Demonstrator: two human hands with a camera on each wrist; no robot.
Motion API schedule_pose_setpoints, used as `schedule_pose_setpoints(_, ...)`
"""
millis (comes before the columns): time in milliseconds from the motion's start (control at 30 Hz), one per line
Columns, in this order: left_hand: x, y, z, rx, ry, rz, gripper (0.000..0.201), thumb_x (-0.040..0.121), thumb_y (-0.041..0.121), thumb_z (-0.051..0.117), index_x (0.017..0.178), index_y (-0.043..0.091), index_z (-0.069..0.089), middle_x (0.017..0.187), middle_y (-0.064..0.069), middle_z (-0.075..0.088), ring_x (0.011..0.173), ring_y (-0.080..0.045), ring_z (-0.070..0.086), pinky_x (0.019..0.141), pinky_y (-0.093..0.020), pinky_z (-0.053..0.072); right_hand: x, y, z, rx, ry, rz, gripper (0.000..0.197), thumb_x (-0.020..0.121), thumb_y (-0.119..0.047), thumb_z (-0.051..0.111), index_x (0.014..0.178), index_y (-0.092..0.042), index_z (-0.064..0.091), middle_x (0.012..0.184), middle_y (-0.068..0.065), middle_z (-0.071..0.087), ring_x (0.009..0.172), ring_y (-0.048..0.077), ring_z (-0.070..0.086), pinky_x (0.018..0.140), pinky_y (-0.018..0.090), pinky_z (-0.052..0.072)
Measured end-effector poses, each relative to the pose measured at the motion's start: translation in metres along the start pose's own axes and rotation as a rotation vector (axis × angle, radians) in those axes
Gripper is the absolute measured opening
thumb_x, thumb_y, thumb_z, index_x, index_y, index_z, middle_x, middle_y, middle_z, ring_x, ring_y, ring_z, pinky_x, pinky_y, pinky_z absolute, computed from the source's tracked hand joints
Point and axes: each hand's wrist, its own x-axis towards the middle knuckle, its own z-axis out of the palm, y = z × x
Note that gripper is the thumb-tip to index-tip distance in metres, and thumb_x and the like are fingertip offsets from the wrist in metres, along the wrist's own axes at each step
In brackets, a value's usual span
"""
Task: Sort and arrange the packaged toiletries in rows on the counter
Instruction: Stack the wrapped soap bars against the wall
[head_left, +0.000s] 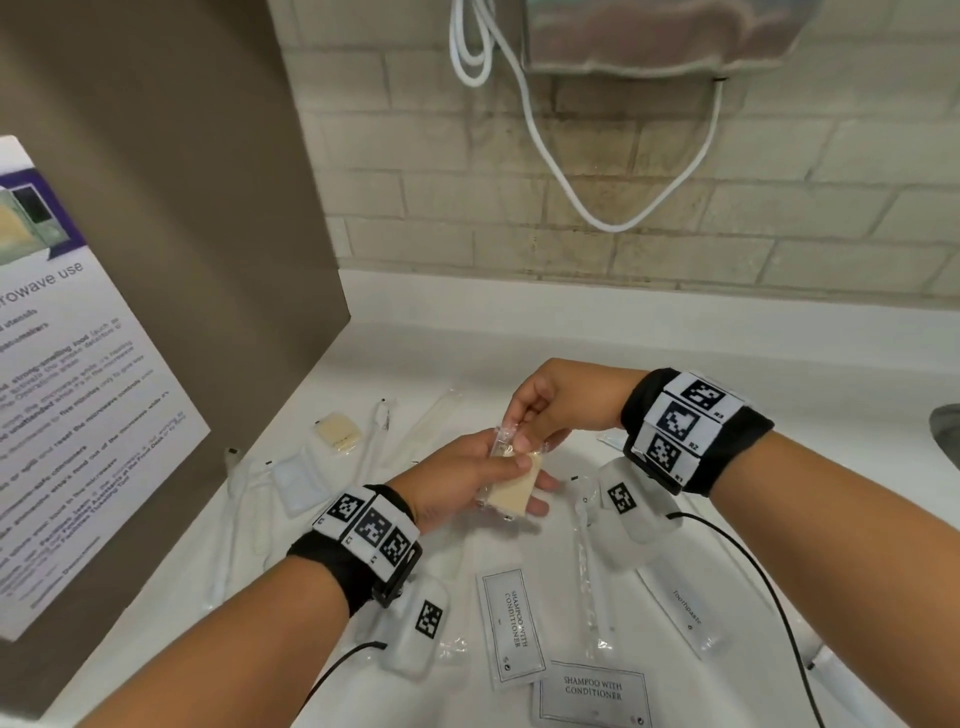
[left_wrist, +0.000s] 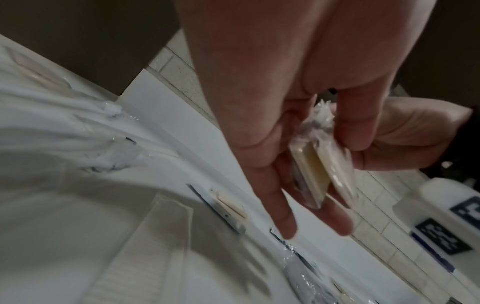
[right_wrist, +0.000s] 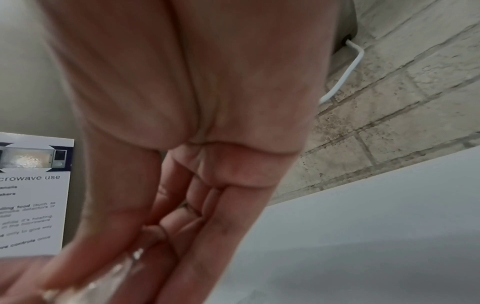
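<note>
Above the middle of the white counter (head_left: 467, 353), my left hand (head_left: 522, 480) holds a beige soap bar in clear wrap (head_left: 511, 493), fingers under it and thumb on top. From above, my right hand (head_left: 513, 434) pinches the crimped top end of the wrap. In the left wrist view the wrapped soap (left_wrist: 319, 174) sits edge-on between the left fingers (left_wrist: 283, 218); it looks like two thin packets side by side. The right hand (left_wrist: 389, 139) grips its crinkled end. The right wrist view shows mostly palm, with clear wrap (right_wrist: 116, 273) at the fingertips.
Loose on the counter lie two shampoo sachets (head_left: 511, 629) (head_left: 592, 693), a toothpaste tube (head_left: 685, 613), another soap (head_left: 337, 434), a white square packet (head_left: 298, 478) and long wrapped toothbrushes (head_left: 589, 561). A microwave sign (head_left: 67, 389) stands left; a sink edge (head_left: 945, 431) is at right.
</note>
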Motion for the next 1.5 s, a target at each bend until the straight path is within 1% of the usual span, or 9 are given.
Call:
schedule_pose_setpoints(300,0.004,0.005,-0.017,-0.123,0.188,0.027,0.025,0.097,0.014,0.048,0.121,0.01,0.055,0.089,-0.016,0.066,0.066,-0.025,0.064,0.058,-0.037,0.057,0.024,0.012,-0.023,0.069,0.185,0.013,0.022,0.081,-0.02,0.075,0.1,-0.011,0.072,0.085,-0.003,0.07,0.073,0.006,0.066,0.076,0.022,0.055)
schedule_pose_setpoints(467,0.001,0.0,-0.032,-0.149,0.305,0.054,0.029,0.096,0.013,0.043,0.12,0.01,0.059,0.084,-0.01,0.066,0.062,-0.022,0.062,0.044,-0.024,0.044,0.052,0.057,-0.024,-0.536,0.192,0.271,0.04,0.085,-0.031,0.067,0.121,-0.015,0.06,0.12,0.002,0.059,0.106,0.02,0.057,0.092,0.03,0.047)
schedule_pose_setpoints(567,-0.001,-0.001,-0.04,-0.144,0.34,0.062,0.028,0.095,0.012,0.041,0.114,0.012,0.061,0.08,-0.006,0.067,0.062,-0.02,0.061,0.043,-0.022,0.04,0.065,0.074,-0.012,-0.668,0.167,0.33,0.056,0.083,-0.03,0.066,0.133,-0.016,0.047,0.133,0.004,0.051,0.118,0.025,0.054,0.096,0.034,0.047)
schedule_pose_setpoints(767,-0.009,-0.004,-0.051,-0.156,0.385,0.056,0.03,0.093,0.011,0.039,0.111,0.013,0.063,0.082,-0.008,0.067,0.064,-0.02,0.063,0.043,-0.023,0.042,0.072,0.068,-0.009,-0.682,0.09,0.378,0.046,0.082,-0.024,0.071,0.121,-0.004,0.058,0.116,0.008,0.063,0.101,0.024,0.061,0.086,0.033,0.05)
schedule_pose_setpoints(867,-0.014,-0.009,-0.055,-0.186,0.397,0.059,0.03,0.093,0.011,0.039,0.112,0.013,0.062,0.085,-0.009,0.067,0.065,-0.021,0.064,0.045,-0.024,0.043,0.074,0.06,-0.011,-0.626,0.13,0.297,0.034,0.081,-0.02,0.072,0.111,-0.008,0.062,0.099,-0.001,0.056,0.087,0.018,0.052,0.076,0.028,0.043)
schedule_pose_setpoints(967,-0.023,-0.015,-0.06,-0.208,0.396,0.064,0.03,0.093,0.011,0.039,0.112,0.012,0.061,0.086,-0.01,0.067,0.064,-0.021,0.064,0.043,-0.024,0.044,0.075,0.046,-0.01,-0.427,0.123,0.278,0.012,0.081,-0.01,0.071,0.087,-0.015,0.061,0.088,0.005,0.067,0.071,0.017,0.06,0.067,0.029,0.055)
schedule_pose_setpoints(1133,-0.036,-0.012,-0.078,-0.223,0.402,0.073,0.027,0.093,0.013,0.04,0.11,0.013,0.061,0.085,-0.01,0.066,0.063,-0.02,0.063,0.042,-0.022,0.043,0.075,0.0,-0.014,-0.436,0.185,0.139,0.024,0.076,-0.006,0.075,0.099,-0.012,0.071,0.086,0.0,0.065,0.073,0.014,0.059,0.074,0.029,0.053)
schedule_pose_setpoints(1333,-0.05,-0.003,-0.105,-0.182,0.406,0.111,0.027,0.097,0.033,0.044,0.108,0.015,0.061,0.089,-0.011,0.064,0.068,-0.021,0.063,0.047,-0.025,0.046,0.075,-0.055,-0.004,-0.348,0.146,0.05,0.015,0.08,-0.005,0.07,0.09,-0.016,0.071,0.077,-0.004,0.067,0.071,0.009,0.059,0.067,0.02,0.049)
schedule_pose_setpoints(1500,-0.056,-0.003,-0.12,-0.224,0.398,0.078,0.058,0.091,0.061,0.04,0.114,0.013,0.063,0.096,-0.015,0.066,0.077,-0.025,0.065,0.057,-0.032,0.053,0.078,-0.091,0.019,-0.234,0.033,-0.064,0.019,0.082,-0.002,0.069,0.1,-0.008,0.067,0.079,0.003,0.069,0.074,0.012,0.063,0.081,0.03,0.055)
